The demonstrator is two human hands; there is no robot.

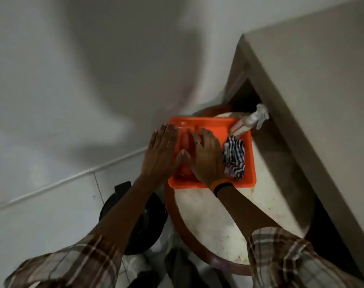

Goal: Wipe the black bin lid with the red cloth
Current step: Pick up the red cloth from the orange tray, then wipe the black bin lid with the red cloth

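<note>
Home corner; tiled floor [52, 204]; bin [143, 231]

A round table [208, 221] carries an orange tray [248, 179].

The red cloth [184, 163] lies mostly hidden under both hands; the black bin lid [135, 221] is crossed by the left forearm; the whole frame is motion-blurred.

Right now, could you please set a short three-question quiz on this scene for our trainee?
1. True or false: the spray bottle leans at the orange tray's far right corner.
2. Which cloth lies in plain view in the tray: A checked cloth, B green towel?
3. Where is the black bin?

Key: 1 true. 2 A. 3 On the floor, left of the round table, below the left hand; the right hand is over the tray.
</note>
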